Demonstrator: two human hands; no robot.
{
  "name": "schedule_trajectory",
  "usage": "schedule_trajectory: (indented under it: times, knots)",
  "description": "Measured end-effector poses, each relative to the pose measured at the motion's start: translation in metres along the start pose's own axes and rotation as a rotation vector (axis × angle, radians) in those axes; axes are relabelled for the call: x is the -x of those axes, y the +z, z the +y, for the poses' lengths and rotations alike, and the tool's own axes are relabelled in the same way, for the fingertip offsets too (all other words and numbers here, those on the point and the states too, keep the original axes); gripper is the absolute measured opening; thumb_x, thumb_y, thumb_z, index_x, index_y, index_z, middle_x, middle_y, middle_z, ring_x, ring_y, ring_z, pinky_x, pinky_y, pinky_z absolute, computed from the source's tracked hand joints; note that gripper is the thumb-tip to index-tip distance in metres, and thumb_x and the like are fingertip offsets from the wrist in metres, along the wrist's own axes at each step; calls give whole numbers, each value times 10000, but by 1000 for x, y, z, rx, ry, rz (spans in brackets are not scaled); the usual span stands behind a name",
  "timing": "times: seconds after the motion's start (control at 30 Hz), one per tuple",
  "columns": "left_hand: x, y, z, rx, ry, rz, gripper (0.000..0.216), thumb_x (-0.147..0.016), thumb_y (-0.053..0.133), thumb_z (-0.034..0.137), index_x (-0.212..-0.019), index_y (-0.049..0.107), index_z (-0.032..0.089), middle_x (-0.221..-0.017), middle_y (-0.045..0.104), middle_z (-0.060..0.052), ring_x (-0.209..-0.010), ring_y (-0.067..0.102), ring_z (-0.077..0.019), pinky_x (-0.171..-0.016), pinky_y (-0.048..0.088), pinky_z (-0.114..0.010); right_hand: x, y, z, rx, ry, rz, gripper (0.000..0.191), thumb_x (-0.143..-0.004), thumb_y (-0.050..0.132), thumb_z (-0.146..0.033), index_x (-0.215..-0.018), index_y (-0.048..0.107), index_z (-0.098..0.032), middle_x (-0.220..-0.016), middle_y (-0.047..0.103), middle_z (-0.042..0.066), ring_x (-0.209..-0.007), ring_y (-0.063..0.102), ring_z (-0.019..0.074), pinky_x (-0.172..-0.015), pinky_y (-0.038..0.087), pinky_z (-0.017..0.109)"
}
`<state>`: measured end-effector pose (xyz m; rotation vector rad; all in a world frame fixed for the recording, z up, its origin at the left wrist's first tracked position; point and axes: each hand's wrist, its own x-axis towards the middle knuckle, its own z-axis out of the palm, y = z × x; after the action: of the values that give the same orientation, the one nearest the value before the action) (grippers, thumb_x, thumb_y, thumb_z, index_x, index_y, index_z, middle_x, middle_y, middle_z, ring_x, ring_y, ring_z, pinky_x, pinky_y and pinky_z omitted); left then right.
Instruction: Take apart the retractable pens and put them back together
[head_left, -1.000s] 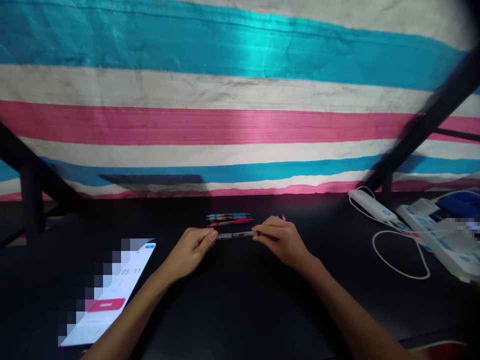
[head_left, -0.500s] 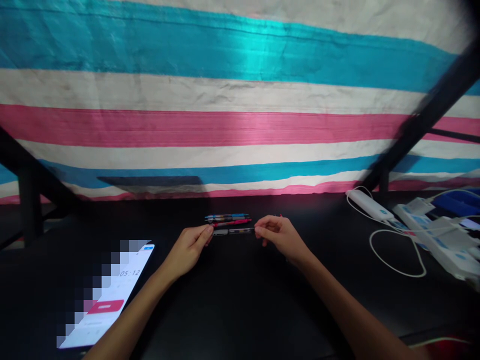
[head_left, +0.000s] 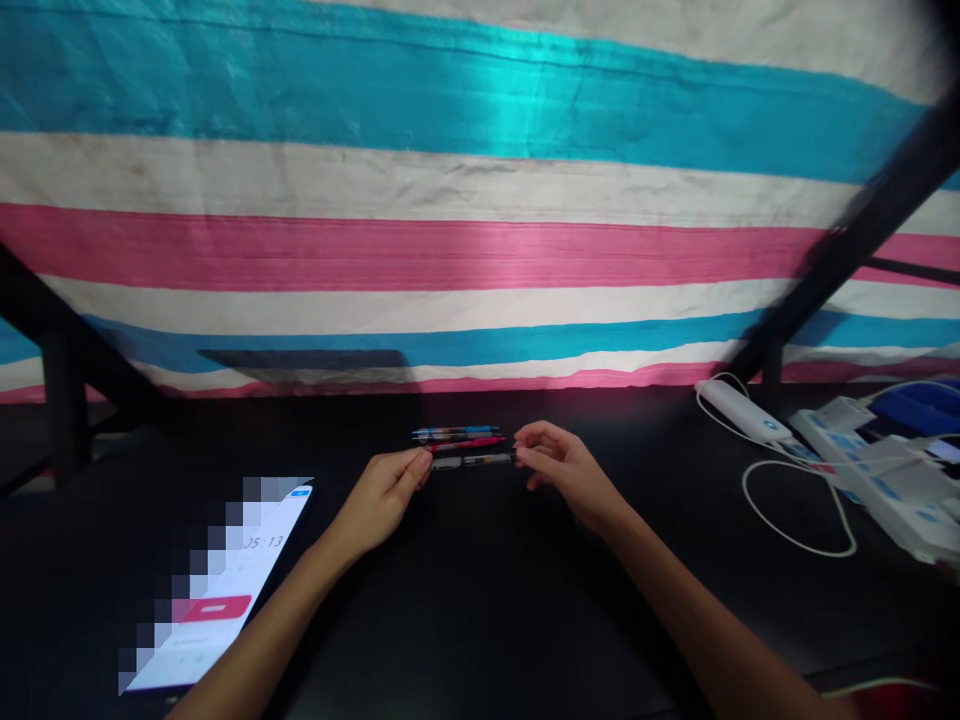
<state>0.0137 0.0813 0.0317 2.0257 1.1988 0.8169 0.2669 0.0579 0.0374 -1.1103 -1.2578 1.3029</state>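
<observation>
A slim grey-and-black pen (head_left: 478, 461) lies crosswise between my two hands, low over the black table. My left hand (head_left: 386, 495) is closed, thumb and forefinger pinching the pen's left end. At its right end, the thumb and fingertips of my right hand (head_left: 566, 470) are curled in a pinch; the exact contact there is small and dark. Just behind this pen lie a red pen (head_left: 480, 443), its left end partly hidden by my left fingers, and blue and dark pens (head_left: 455, 433) side by side.
On the left a phone (head_left: 217, 640) with a lit timer screen lies partly under my left forearm. White power strips (head_left: 874, 470) with a looped white cable (head_left: 799, 552) are at the right. A striped sheet (head_left: 450, 255) hangs behind the black table (head_left: 480, 600), between dark slanted frame bars (head_left: 847, 235).
The whole view has shifted very slightly, and the phone's timer has advanced by one second. Both hands keep nearly the same pose at the ends of the pen.
</observation>
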Motion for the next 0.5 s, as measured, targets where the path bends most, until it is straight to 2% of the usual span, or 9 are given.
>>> schedule_trajectory:
  times: [0.1,0.17,0.27,0.37,0.43,0.5]
  knots:
    - [0,1,0,-13,11,-4,433,-946,333,443,-620,436,178,-590,395,38,-574,379,-126,-560,292,-235,-2,0,3,89,127,-2,379,-806,590,-507,-777,646,-134,-639,617,37,-528,557,109,-400,366,189]
    - [0,1,1,-20,16,-6,429,-946,331,440,-622,436,180,-592,396,36,-575,383,-128,-561,296,-235,-2,-1,4,95,158,-41,436,-815,570,-522,-668,634,-116,-547,597,40,-469,530,99,-398,348,194]
    - [-1,1,2,-30,23,3,426,-945,330,439,-623,436,181,-590,392,36,-572,381,-129,-558,300,-234,-1,-3,3,-12,92,-53,267,-728,711,-400,-766,666,-139,-664,638,34,-596,588,119,-458,400,192]
    - [-1,1,3,-45,36,7,424,-945,328,433,-621,431,181,-589,394,35,-569,384,-128,-558,301,-233,1,-4,1,-88,136,-80,344,-669,769,-341,-956,657,-187,-833,660,38,-690,617,133,-470,423,187]
    - [-1,1,2,-53,44,1,420,-947,326,424,-620,427,181,-588,397,36,-568,387,-126,-559,301,-232,1,-2,1,-70,211,-86,316,-751,684,-438,-901,643,-163,-772,658,48,-586,596,113,-413,375,176]
    - [-1,2,2,-60,48,-4,414,-948,327,413,-620,425,180,-588,400,37,-567,390,-124,-560,303,-231,1,0,2,-43,219,-71,355,-808,598,-490,-765,616,-139,-637,620,35,-485,540,88,-376,320,168]
